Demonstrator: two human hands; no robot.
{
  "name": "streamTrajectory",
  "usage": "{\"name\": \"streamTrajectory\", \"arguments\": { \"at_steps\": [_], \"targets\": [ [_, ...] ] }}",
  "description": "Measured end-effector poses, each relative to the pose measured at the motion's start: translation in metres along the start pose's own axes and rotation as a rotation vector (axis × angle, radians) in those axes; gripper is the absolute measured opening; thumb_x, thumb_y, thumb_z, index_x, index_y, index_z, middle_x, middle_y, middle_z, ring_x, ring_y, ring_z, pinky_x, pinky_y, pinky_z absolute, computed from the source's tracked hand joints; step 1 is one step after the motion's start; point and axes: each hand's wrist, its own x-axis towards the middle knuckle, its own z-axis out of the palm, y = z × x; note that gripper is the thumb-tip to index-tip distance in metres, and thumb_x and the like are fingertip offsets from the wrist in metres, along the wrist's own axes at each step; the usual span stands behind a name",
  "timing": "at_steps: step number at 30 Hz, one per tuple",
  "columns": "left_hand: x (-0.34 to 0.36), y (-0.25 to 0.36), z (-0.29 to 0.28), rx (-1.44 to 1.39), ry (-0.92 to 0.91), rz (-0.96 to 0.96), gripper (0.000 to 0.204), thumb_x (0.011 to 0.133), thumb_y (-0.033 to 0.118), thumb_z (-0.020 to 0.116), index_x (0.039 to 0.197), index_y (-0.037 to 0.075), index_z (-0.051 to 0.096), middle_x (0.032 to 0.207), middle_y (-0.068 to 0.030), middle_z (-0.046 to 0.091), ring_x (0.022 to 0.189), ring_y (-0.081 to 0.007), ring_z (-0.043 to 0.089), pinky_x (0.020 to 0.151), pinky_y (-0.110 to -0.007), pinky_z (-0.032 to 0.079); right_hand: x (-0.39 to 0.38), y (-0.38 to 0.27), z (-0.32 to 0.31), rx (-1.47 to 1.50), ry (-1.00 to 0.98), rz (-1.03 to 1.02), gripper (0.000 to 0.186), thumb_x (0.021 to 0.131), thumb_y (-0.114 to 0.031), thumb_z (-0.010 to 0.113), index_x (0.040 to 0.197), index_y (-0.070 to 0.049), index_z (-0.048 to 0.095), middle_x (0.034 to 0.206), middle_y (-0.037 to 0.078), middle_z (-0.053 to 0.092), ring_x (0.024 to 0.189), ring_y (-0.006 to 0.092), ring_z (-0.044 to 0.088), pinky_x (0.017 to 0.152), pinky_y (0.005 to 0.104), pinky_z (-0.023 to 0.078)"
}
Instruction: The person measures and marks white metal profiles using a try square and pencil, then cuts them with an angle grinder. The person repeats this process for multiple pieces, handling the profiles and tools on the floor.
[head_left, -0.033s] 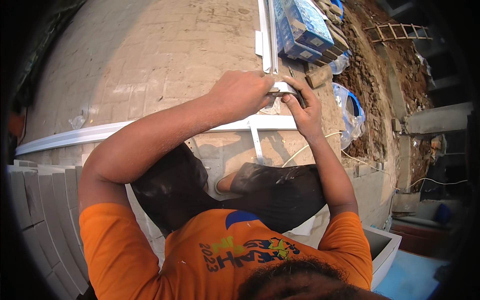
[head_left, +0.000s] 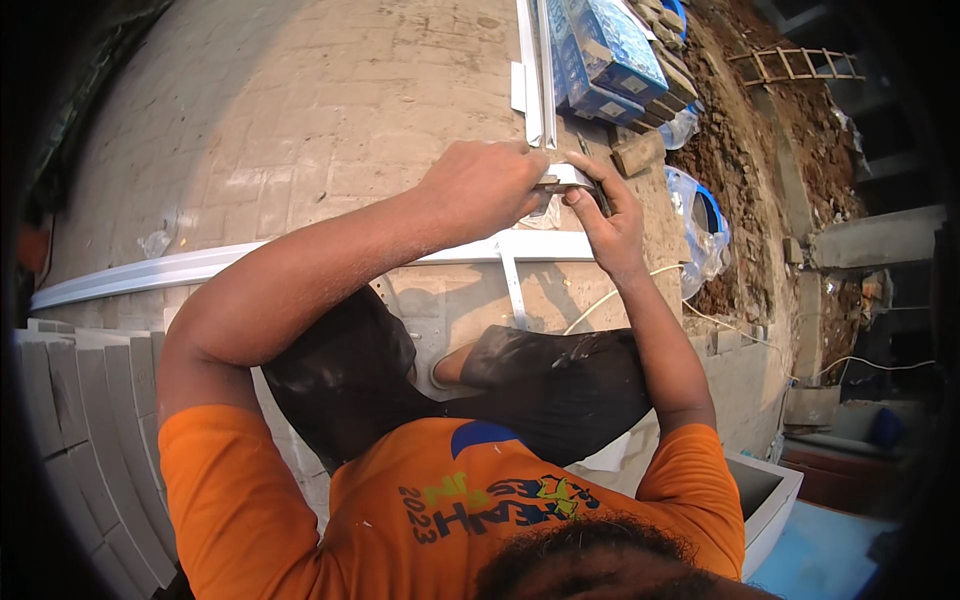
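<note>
Out in front of me, my left hand (head_left: 487, 188) and my right hand (head_left: 612, 222) meet at a short white piece (head_left: 570, 174), perhaps a cut end of profile. The left fingers are curled closed at its left end, their tips partly hidden. Thumb and fingers of the right hand pinch its right end. A thin, dark, flat strip (head_left: 552, 184) lies along the piece between the hands; its kind is unclear. Some slim dark pen-like thing (head_left: 602, 197) sits between the right fingers. Below the hands, a long white profile (head_left: 440, 250) lies across the floor.
Other long white profiles (head_left: 534, 80) run away from me beside stacked blue boxes (head_left: 615, 55). A narrow white strip (head_left: 512, 285) lies near my feet. Grey blocks (head_left: 95, 400) stand at left. To the right are a wooden block (head_left: 637, 152), plastic-wrapped blue rolls (head_left: 700, 220) and a pale cable (head_left: 600, 300).
</note>
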Motion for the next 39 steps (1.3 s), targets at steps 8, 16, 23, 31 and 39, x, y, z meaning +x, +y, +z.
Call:
{"name": "streamTrajectory", "arguments": {
  "at_steps": [8,16,23,31,39],
  "targets": [
    [0.018,-0.023,-0.009,-0.326,0.035,-0.227,0.032,0.103,0.03,0.072,0.117,0.002,0.078,0.095,-0.0185,0.079,0.087,-0.0328,0.077,0.08,-0.046,0.059,0.002,-0.026,-0.011,0.036,0.248,-0.422,0.031,0.11,-0.011,0.069,0.138,0.001,0.071,0.118,0.015,0.08,0.107,0.0256,0.079,0.089,0.0366,0.064],
    [0.02,-0.019,-0.01,-0.484,0.065,-0.238,0.033,0.105,0.029,0.072,0.116,-0.002,0.077,0.088,-0.0146,0.079,0.078,-0.0217,0.075,0.073,-0.04,0.058,0.004,-0.022,-0.003,-0.288,0.218,-0.431,0.022,0.109,-0.014,0.074,0.123,0.003,0.075,0.109,0.018,0.077,0.096,0.0262,0.076,0.082,0.0352,0.059],
    [0.018,-0.01,-0.011,-0.468,0.061,-0.256,0.033,0.103,0.032,0.072,0.116,0.001,0.078,0.09,-0.02,0.079,0.082,-0.0323,0.077,0.078,-0.045,0.059,0.0,-0.02,-0.005,-0.311,0.21,-0.44,0.018,0.108,-0.011,0.074,0.119,0.002,0.076,0.108,0.019,0.078,0.095,0.0283,0.077,0.081,0.0373,0.061],
    [0.016,-0.005,-0.009,-0.394,0.081,-0.237,0.033,0.102,0.033,0.073,0.116,0.004,0.079,0.094,-0.0236,0.079,0.089,-0.0406,0.078,0.083,-0.05,0.06,0.0,-0.026,-0.005,-0.341,0.208,-0.422,0.014,0.105,-0.01,0.076,0.114,0.001,0.077,0.105,0.018,0.078,0.094,0.0312,0.078,0.081,0.0388,0.061],
    [0.019,-0.008,-0.007,-0.372,0.066,-0.272,0.035,0.103,0.034,0.073,0.117,0.002,0.079,0.09,-0.0237,0.078,0.086,-0.0404,0.078,0.081,-0.05,0.059,-0.002,-0.024,-0.015,-0.208,0.282,-0.278,0.019,0.106,-0.013,0.073,0.121,-0.002,0.075,0.114,0.017,0.079,0.096,0.0329,0.078,0.083,0.0386,0.062]
  ]
}}
